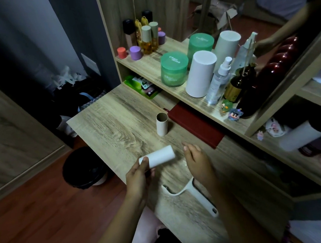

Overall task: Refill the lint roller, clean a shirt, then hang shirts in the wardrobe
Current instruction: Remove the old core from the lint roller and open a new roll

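Left hand [139, 173] gripping fresh refill roll [158, 156]; right hand [195, 160] open, empty. Spent cardboard core [162, 124] off, roller handle [196, 195] on bench [111, 115] bare; loading, cleaning, hanging remaining.

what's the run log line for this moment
phase: refill | left hand: holds new roll | right hand: open, empty | roller handle: on desk, bare | old core: upright on desk

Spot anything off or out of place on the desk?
Nothing spilled or broken. The lint roller handle lies bare on the desk, and an empty cardboard core stands upright nearby. The left hand holds the white refill roll. That fits a refill underway.
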